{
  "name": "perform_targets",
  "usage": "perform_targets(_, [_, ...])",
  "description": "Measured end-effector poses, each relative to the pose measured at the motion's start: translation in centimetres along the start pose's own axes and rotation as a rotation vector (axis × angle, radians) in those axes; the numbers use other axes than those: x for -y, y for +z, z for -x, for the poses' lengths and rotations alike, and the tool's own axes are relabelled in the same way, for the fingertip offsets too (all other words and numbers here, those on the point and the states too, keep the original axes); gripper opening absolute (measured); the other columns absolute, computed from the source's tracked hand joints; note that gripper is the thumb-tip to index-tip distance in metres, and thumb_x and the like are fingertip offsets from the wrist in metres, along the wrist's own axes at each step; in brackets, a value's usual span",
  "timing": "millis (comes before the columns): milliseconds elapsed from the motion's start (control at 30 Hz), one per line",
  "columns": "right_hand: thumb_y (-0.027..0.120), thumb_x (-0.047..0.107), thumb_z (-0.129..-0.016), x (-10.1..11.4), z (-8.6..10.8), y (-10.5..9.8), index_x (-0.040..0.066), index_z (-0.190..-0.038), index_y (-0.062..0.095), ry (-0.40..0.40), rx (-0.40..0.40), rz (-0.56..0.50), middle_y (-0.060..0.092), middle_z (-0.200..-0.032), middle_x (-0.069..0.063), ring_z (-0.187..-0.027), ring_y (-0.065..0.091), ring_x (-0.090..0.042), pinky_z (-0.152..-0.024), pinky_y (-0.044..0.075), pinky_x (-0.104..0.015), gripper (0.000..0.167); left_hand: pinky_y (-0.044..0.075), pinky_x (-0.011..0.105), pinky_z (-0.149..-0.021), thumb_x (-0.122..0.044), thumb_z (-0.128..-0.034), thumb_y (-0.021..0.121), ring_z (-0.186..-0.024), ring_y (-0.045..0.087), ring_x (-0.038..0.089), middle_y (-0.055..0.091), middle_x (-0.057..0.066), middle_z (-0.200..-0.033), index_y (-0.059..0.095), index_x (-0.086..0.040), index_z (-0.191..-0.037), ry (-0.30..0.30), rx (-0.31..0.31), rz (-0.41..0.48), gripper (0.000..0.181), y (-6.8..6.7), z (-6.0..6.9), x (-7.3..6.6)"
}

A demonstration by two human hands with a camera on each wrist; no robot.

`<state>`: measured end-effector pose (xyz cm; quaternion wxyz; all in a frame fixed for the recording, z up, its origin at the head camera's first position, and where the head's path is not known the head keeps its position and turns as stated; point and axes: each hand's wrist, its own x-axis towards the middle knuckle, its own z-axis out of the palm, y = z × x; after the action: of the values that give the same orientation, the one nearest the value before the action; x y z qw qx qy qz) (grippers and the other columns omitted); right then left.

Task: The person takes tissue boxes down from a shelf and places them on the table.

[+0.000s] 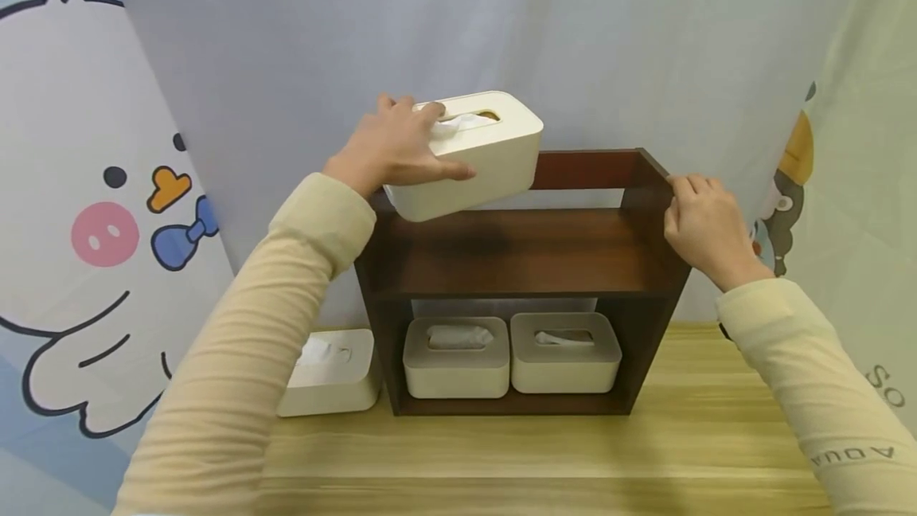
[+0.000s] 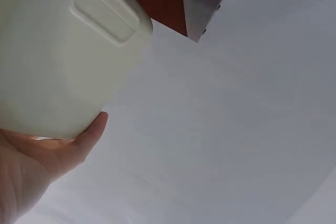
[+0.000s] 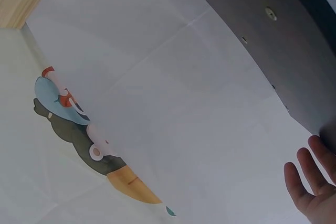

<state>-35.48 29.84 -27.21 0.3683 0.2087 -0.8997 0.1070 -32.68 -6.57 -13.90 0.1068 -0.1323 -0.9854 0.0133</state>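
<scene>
The left hand (image 1: 401,148) grips a tilted white tissue box (image 1: 494,162) at its left end, above the dark wooden shelf's (image 1: 501,253) left side. The right hand (image 1: 705,225) touches the shelf's upper right edge; whether its fingers grip, I cannot tell.

The left arm (image 1: 229,349) and right arm (image 1: 805,357) are stretched forward. The left hand (image 1: 397,146) is raised higher, thumb (image 1: 456,170) spread from the fingers (image 1: 431,111) in a grip; the right hand (image 1: 705,223) is held lower, fingers bent.
</scene>
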Motion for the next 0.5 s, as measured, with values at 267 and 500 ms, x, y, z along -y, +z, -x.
perform_targets(267, [0.04, 0.002, -0.086, 0.2, 0.0, -0.1, -0.012, -0.112, 0.054, 0.001, 0.004, -0.001, 0.056, -0.105, -0.03, -0.093, 0.05, -0.046, -0.081, 0.041, -0.053, 0.032, 0.041, 0.054, -0.086, -0.076, -0.0688, 0.05, -0.118, 0.033, 0.04, 0.039, 0.019, -0.134, 0.027, -0.019, -0.144, -0.05, -0.007, -0.006, 0.097, -1.1, 1.2, 2.4])
perform_targets(500, [0.04, 0.002, -0.086, 0.5, -0.1, 0.0, -0.012, -0.112, 0.054, -0.007, -0.005, -0.005, 0.056, -0.104, -0.03, -0.093, 0.05, -0.046, -0.082, 0.041, -0.053, 0.032, 0.039, 0.056, -0.085, -0.078, -0.0685, 0.048, -0.116, 0.032, 0.042, 0.038, 0.022, -0.134, 0.024, -0.018, -0.145, -0.105, -0.017, 0.008, 0.1, -1.9, 2.5, 5.0])
